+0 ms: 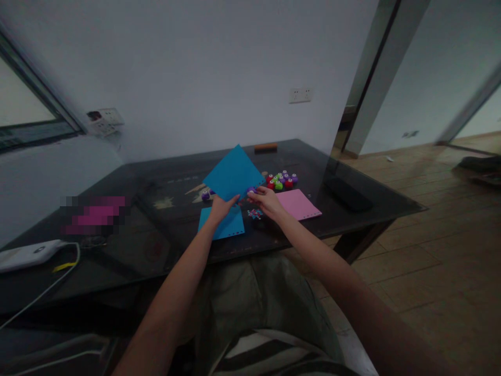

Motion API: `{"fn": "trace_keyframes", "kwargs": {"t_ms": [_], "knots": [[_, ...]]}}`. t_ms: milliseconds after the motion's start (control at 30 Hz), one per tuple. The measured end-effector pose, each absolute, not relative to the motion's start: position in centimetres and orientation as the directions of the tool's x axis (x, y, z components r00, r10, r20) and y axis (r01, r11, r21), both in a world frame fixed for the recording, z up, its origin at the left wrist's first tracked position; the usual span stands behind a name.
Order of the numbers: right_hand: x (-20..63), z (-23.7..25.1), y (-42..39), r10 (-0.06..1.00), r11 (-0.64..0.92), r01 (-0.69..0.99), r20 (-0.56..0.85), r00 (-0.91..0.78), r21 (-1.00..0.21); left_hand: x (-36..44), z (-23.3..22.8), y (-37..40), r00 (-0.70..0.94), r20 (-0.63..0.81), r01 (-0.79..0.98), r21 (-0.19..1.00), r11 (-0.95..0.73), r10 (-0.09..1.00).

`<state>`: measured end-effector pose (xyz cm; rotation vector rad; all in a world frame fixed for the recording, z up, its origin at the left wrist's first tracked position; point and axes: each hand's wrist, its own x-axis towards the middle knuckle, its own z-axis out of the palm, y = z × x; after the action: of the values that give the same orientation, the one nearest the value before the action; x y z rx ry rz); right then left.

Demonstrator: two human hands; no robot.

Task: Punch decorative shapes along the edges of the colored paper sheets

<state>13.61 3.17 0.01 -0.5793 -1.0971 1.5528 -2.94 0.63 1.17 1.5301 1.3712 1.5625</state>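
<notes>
My left hand [221, 208] grips the lower corner of a blue paper sheet [233, 173] and holds it tilted above the dark table [164, 245]. My right hand [266, 201] holds a small purple paper punch [251, 190] against the sheet's right edge. A second blue sheet [229, 227] with punched holes along its edge lies flat under my left hand. Small punched paper bits [254, 213] lie beside it, just below my right hand.
A pink sheet [298, 203] lies to the right of my hands. Several red, green and purple punches [282, 180] cluster behind it. Another purple punch [205, 196] sits at left. A white device with cable [29, 253] lies far left, a dark flat object [346, 193] far right.
</notes>
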Motion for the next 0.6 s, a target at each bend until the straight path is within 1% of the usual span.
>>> {"fn": "trace_keyframes", "kwargs": {"t_ms": [100,400,600], "knots": [[13.6,-0.2,3.4,0.942,0.028,-0.479,0.184,-0.282,-0.877,-3.1,0.9,0.8,-0.197,0.386,0.245,0.909,-0.336,0.901],[13.6,0.0,3.2,0.94,0.034,-0.438,0.177,-0.29,-0.898,-3.7,0.0,1.5,-0.146,0.428,0.297,0.879,-0.374,0.892],[13.7,0.1,3.1,0.941,0.034,-0.434,0.176,-0.29,-0.9,-3.6,0.1,1.4,-0.137,0.407,0.272,0.892,-0.361,0.903]]}}
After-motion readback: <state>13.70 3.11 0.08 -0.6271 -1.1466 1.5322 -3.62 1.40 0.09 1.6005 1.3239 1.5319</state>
